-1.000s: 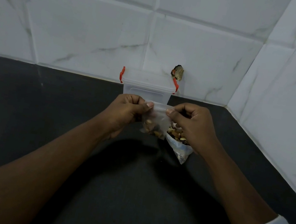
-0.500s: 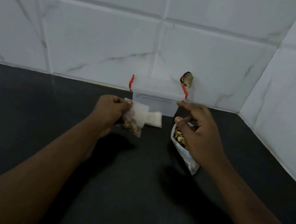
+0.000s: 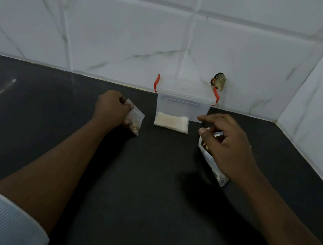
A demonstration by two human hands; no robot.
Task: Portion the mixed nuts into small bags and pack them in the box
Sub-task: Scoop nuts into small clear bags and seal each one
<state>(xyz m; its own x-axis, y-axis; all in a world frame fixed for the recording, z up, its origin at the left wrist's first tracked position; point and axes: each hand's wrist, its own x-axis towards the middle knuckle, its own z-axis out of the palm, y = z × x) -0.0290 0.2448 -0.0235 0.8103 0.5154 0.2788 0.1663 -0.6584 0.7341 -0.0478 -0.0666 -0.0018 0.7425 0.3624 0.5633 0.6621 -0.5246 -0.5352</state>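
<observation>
Currently, my left hand [image 3: 111, 110], just left of centre in the frame, is clenched round the top of a small bag [image 3: 135, 119]. Condition of the bag: clear plastic, creased, hanging at a tilt from my fingers. A modest portion of brown and tan nuts [image 3: 132, 126] is gathered at its lower end. Whether that end rests on the dark surface [image 3: 146, 183] I cannot tell.

My right hand [image 3: 226, 145], right of centre, is released. Its forefinger and thumb are extended and apart, pinching nothing, and the other fingers bend down at the mouth of the large bag [image 3: 213, 167]. I cannot tell whether they touch it. The large bag lies on the surface beneath the hand, clear and crumpled. Mixed nuts show at its mouth, and its closed end shows below my wrist, towards the lower right.

The box [image 3: 183, 105] stands in the upper centre, at the back of the surface against the tiled wall [image 3: 118, 30]. It is translucent white plastic, lid in place, with a red latch at either end. A flat stack of empty bags [image 3: 171, 122], whitish, lies directly in front of it, touching its base, between my two hands.

A small dark brownish object [image 3: 219, 81] sits on the wall just above the box's right end; its nature cannot be determined.
</observation>
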